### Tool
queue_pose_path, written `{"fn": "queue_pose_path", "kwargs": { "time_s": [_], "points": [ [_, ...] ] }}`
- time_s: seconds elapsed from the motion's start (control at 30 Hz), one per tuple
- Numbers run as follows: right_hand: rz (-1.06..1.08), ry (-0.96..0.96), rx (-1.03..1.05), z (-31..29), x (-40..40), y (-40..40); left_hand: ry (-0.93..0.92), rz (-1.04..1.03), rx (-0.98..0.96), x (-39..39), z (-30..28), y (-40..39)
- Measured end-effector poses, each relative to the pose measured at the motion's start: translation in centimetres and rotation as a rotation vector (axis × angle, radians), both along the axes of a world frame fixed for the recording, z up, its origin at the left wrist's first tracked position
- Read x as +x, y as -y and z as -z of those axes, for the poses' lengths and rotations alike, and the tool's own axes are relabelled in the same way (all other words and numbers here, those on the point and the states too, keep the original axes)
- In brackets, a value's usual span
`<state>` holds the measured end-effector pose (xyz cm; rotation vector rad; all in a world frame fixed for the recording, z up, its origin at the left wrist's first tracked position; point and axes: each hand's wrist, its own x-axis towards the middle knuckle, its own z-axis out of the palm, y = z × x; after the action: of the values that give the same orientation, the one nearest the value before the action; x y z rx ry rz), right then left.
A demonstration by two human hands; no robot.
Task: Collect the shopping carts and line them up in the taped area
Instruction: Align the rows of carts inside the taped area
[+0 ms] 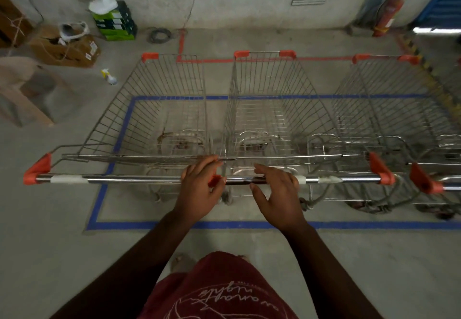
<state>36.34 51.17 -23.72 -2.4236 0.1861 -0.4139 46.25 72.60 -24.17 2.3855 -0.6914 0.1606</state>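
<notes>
My left hand (pixel 199 189) grips the cart handle (pixel 129 180). My right hand (pixel 277 194) rests on it with fingers loose. Past my hands, the carts (pixel 269 99) sit side by side inside the blue tape (pixel 99 194).

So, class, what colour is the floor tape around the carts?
Blue tape, head view.

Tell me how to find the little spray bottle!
Start at the blue tape on the floor and go up past its far left corner. The spray bottle lies on the bare concrete beside the left cart, below the cardboard box. It is the only small yellow-and-white thing there.
</notes>
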Motion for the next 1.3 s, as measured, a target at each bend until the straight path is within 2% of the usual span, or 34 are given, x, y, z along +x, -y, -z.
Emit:
{"fn": "queue_pose_path", "kwargs": {
  "time_s": [0.2, 0.33, 0.5, 0.67, 0.87, 1.07, 1.13, 1.2, 1.3],
  "points": [
    [0.071, 0.008, 0.011, -1.4, -1.1, 2.4, 0.051, 0.211, -0.138, 0.3, -1.0, 4.8],
    [0.111, -0.019, 0.073, -1.6, -1.5, 3.9, -0.081, 0.366, -0.212, 0.8, -0.8, 8.2],
    [0.16, -0.017, 0.059, -2.5, -2.9, 6.9, -0.169, 0.502, -0.204, 0.6, -1.4, 13.3],
    [0.23, 0.025, 0.135, -3.0, -4.6, 10.7, -0.212, 0.556, -0.217, -0.4, -2.3, 17.8],
    [0.244, 0.126, 0.202, -2.7, -6.9, 17.5, -0.21, 0.484, -0.2, -2.6, -2.2, 24.7],
    [0.078, 0.216, 0.182, -4.0, -12.7, 27.3, -0.281, 0.375, -0.247, -9.0, -1.8, 34.3],
    [0.071, 0.185, 0.183, -4.0, -14.8, 31.2, -0.282, 0.361, -0.247, -11.0, -1.1, 36.6],
    [0.104, 0.131, 0.152, -3.4, -16.3, 35.1, -0.159, 0.265, -0.157, -12.2, -0.4, 37.7],
    [0.169, 0.012, -0.068, -1.7, -17.1, 38.7, -0.173, 0.124, -0.149, -12.9, -0.1, 38.1]
  ]
}}
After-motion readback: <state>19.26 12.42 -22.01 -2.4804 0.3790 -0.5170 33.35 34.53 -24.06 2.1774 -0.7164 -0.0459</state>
